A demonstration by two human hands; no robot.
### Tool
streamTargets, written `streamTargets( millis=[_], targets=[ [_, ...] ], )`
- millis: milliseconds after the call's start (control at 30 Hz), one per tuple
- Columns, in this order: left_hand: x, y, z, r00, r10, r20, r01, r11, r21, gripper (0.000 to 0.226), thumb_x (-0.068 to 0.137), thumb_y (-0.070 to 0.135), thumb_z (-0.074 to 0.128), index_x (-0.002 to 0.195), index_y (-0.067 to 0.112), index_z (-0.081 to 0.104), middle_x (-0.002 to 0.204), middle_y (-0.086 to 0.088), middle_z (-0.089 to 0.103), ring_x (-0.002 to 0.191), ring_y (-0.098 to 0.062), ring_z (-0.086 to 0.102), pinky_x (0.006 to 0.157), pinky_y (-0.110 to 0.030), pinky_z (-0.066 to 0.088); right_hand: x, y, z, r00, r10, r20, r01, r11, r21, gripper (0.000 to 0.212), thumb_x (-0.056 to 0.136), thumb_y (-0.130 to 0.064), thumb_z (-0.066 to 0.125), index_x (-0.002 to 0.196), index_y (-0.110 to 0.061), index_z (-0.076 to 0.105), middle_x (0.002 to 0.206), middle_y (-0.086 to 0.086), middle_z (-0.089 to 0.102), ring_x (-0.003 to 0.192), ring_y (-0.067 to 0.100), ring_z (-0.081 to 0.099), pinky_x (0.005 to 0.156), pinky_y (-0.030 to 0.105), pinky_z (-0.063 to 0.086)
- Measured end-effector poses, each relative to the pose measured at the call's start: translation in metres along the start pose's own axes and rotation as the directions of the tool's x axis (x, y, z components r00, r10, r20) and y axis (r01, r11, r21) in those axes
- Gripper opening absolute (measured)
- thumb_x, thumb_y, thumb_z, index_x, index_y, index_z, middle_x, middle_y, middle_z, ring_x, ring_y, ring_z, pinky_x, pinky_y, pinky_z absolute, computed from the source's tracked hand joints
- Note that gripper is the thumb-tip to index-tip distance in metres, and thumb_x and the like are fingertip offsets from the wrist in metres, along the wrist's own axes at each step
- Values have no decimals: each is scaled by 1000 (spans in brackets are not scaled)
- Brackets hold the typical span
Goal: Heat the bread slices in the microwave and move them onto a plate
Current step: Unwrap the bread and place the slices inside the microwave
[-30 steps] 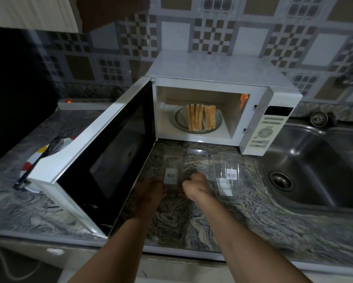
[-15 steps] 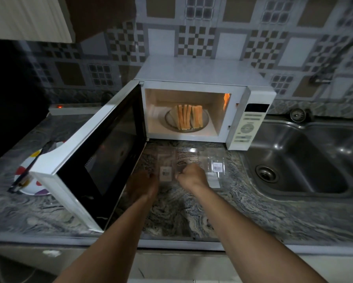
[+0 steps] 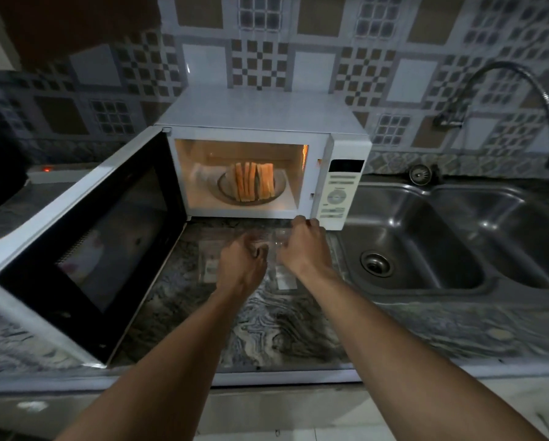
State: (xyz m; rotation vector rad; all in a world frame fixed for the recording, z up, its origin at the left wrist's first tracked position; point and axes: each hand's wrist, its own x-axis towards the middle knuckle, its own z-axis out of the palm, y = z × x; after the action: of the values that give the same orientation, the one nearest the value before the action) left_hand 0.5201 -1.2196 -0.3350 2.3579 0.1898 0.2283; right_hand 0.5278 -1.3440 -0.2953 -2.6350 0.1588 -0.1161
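The clear plastic packets (image 3: 278,249) on the desk (image 3: 267,323) are smeared by motion and partly covered by the left hand (image 3: 240,265) and right hand (image 3: 302,246), so neither grip can be read. The label (image 3: 210,268) print is too small to read. The open microwave door (image 3: 85,249) and tap (image 3: 518,100) run off the picture's edges.

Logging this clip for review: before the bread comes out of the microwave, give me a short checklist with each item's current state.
1. Microwave door swung fully open: ok.
2. Bread slices standing on the turntable, within view: ok.
3. Left hand free: cannot tell; it is curled over clear packaging.
4. Right hand free: cannot tell; its fingers are bent.
5. Plate ready on the counter: not ok; none in view.
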Motion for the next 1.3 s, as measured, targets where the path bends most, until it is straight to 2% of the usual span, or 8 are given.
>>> streamTargets(
  millis=[133, 367, 500, 733, 833, 1100, 1200, 1300],
  targets=[
    [-3, -4, 25, 987, -82, 135, 86, 996, -25, 45, 91, 41, 62, 128, 16, 62, 116, -12, 71, 110, -27, 65, 89, -29, 49, 3, 32, 11, 980, 153, 128, -158, 987, 31, 63, 85, -21, 69, 142, -11, 46, 139, 19, 47, 126, 39, 48, 101, 41, 48],
    [-17, -15, 52, 953, -233, 195, 256, 962, -100, 35, 88, 35, 67, 116, 13, 71, 107, -14, 73, 106, -28, 67, 83, -25, 50, -2, 61, 29, 951, 173, 257, -193, 980, 52, 26, 87, -9, 62, 112, -11, 66, 114, 15, 70, 106, 33, 66, 84, 33, 53],
    [-12, -21, 63, 923, -318, 215, 360, 912, -197, 26, 83, 27, 72, 106, 15, 72, 89, -15, 73, 76, -27, 73, 71, -43, 62, -1, 64, 36, 943, 178, 282, -223, 966, 133, 30, 87, -16, 71, 116, -18, 66, 114, 10, 71, 103, 32, 67, 81, 30, 51],
    [-11, -23, 69, 893, -415, 173, 449, 847, -284, 19, 79, 27, 79, 93, 20, 68, 75, -13, 73, 62, -22, 73, 61, -41, 62, 2, 68, 41, 942, 172, 287, -237, 949, 209, 28, 87, -10, 70, 109, -18, 56, 112, 10, 69, 101, 32, 66, 76, 33, 51],
    [-7, -29, 73, 884, -441, 153, 467, 842, -269, 29, 72, 31, 84, 95, 18, 73, 80, -10, 74, 63, -20, 72, 64, -38, 63, 3, 70, 43, 939, 169, 300, -241, 946, 219, 31, 88, -6, 68, 113, -17, 54, 114, 9, 68, 102, 30, 65, 71, 29, 44],
    [-5, -30, 77, 875, -468, 124, 485, 841, -242, 21, 70, 13, 80, 89, 18, 75, 87, -10, 75, 72, -23, 71, 69, -38, 62, 6, 71, 45, 938, 166, 304, -234, 952, 200, 37, 86, -13, 73, 117, -18, 54, 116, 9, 66, 103, 29, 64, 79, 33, 51],
    [-12, -20, 70, 918, -395, 34, 396, 914, -82, 20, 78, 23, 75, 98, 21, 76, 92, -8, 75, 83, -26, 70, 74, -33, 59, 4, 69, 48, 943, 168, 288, -227, 957, 182, 38, 87, -18, 73, 119, -18, 52, 115, 8, 67, 101, 29, 65, 73, 30, 48],
    [-23, -14, 55, 957, -270, -109, 283, 951, 126, 15, 86, 34, 66, 96, 26, 74, 90, -5, 73, 82, -26, 67, 63, -29, 51, 1, 64, 50, 952, 191, 238, -235, 957, 172, 53, 85, -21, 70, 130, -16, 42, 117, 12, 64, 104, 35, 62, 78, 38, 51]
  ],
)
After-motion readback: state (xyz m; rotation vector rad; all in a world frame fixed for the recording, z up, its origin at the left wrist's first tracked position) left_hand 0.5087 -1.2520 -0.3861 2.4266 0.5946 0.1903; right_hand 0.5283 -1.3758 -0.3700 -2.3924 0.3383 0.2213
